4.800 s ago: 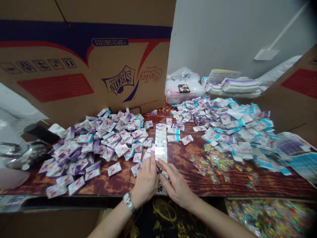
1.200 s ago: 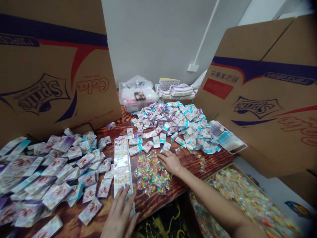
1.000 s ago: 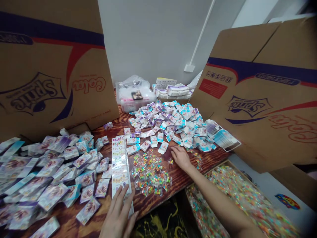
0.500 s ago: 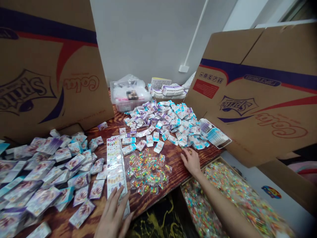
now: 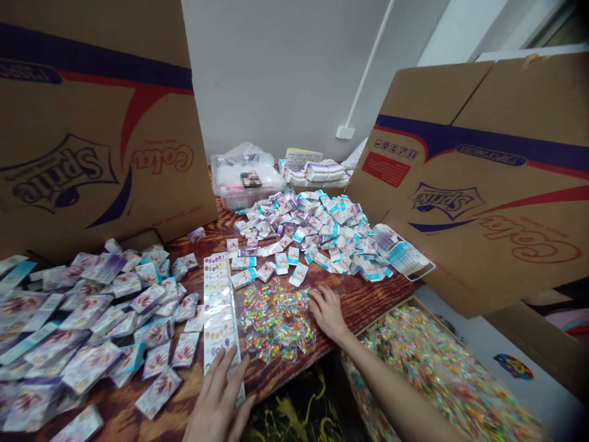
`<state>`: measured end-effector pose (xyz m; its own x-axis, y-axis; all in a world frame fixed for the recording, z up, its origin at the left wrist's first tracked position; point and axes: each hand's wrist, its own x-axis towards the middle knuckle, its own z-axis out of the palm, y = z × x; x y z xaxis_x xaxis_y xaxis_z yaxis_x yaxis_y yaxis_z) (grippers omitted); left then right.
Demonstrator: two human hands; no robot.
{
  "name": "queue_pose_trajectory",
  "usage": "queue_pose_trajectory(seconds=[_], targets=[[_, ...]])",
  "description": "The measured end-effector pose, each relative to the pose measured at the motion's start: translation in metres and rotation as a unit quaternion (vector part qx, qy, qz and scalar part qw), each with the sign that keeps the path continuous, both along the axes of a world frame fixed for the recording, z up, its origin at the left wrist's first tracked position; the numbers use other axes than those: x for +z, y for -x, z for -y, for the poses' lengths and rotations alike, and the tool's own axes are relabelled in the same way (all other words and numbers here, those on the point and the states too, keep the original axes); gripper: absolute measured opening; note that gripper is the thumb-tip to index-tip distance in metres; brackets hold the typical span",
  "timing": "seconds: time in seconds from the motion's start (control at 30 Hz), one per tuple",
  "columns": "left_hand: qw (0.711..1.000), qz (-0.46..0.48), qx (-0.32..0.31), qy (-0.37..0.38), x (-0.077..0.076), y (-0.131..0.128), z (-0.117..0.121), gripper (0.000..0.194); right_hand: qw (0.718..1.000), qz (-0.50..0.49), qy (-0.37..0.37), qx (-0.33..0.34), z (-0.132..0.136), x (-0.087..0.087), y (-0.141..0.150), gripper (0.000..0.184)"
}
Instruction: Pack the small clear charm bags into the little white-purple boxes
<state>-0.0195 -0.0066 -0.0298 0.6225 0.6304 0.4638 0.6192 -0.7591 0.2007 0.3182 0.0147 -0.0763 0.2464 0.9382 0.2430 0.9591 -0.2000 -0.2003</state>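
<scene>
Left carton flap (image 5: 105, 123): "Sprite" logo (image 5: 59, 175) upside down, red "Cola" script (image 5: 163, 158) just beside it, also upside down. Right carton flap (image 5: 478, 104): same pair, second "Sprite" logo (image 5: 446, 201), second "Cola" script (image 5: 527, 240), upside down. Blue band (image 5: 442, 138) on right flap, small label (image 5: 491, 155) too blurred to read. Near table: packets (image 5: 159, 393), long printed strip (image 5: 217, 313), print too small to read.

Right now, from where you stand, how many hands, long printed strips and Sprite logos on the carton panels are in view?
Hands: 2 (left hand, right hand)
Long printed strips: 1 (long printed strip)
Sprite logos: 2 (left panel's logo, right panel's logo)
Total: 5
</scene>
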Motion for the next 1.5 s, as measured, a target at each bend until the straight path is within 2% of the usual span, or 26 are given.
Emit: queue_pose_trajectory(seconds=[0.13, 0.23, 0.37, 0.47, 0.57, 0.67, 0.73, 0.83, 0.97, 1.07, 1.17, 1.3, 1.5], targets=[[1.000, -0.014, -0.005, 0.007, 0.005, -0.004, 0.000, 0.043, 0.997, -0.028, 0.006, 0.078, -0.002, 0.003, 0.047, 0.034], [0.999, -0.043, -0.007, 0.020, 0.007, -0.008, 0.001, 0.046, 0.993, -0.046, 0.007, 0.106, -0.006, 0.004, 0.071, 0.040], [0.996, -0.072, -0.009, 0.048, 0.008, -0.011, 0.004, 0.051, 0.989, -0.044, 0.014, 0.143, -0.009, 0.010, 0.087, 0.045], [0.994, -0.090, -0.010, 0.069, 0.012, -0.011, 0.005, 0.051, 0.987, -0.018, 0.016, 0.156, -0.020, 0.025, 0.086, 0.049], [0.989, -0.116, -0.021, 0.088, 0.017, -0.016, 0.005, 0.049, 0.986, 0.004, 0.026, 0.162, -0.046, 0.042, 0.077, 0.042], [0.979, -0.155, -0.061, 0.114, 0.021, -0.029, 0.003, 0.047, 0.984, 0.011, 0.047, 0.174, -0.083, 0.052, 0.073, 0.041], [0.972, -0.174, -0.083, 0.135, 0.021, -0.041, 0.000, 0.042, 0.982, 0.019, 0.068, 0.177, -0.107, 0.054, 0.076, 0.042], [0.968, -0.185, -0.081, 0.151, 0.017, -0.057, -0.007, 0.038, 0.979, 0.030, 0.092, 0.182, -0.138, 0.053, 0.082, 0.035], [0.969, -0.184, -0.069, 0.148, 0.012, -0.064, -0.014, 0.037, 0.975, 0.027, 0.084, 0.205, -0.161, 0.055, 0.087, 0.038], [0.972, -0.172, -0.076, 0.141, 0.018, -0.062, -0.013, 0.036, 0.969, 0.025, 0.075, 0.236, -0.163, 0.058, 0.090, 0.038], [0.975, -0.148, -0.080, 0.143, 0.030, -0.056, -0.011, 0.034, 0.956, 0.029, 0.079, 0.281, -0.160, 0.054, 0.099, 0.036], [0.977, -0.129, -0.047, 0.164, 0.040, -0.041, -0.009, 0.036, 0.939, 0.034, 0.081, 0.332, -0.156, 0.045, 0.112, 0.041], [0.982, -0.140, 0.000, 0.129, 0.024, -0.011, -0.003, 0.036, 0.908, 0.042, 0.087, 0.407, -0.142, 0.046, 0.103, 0.039]])
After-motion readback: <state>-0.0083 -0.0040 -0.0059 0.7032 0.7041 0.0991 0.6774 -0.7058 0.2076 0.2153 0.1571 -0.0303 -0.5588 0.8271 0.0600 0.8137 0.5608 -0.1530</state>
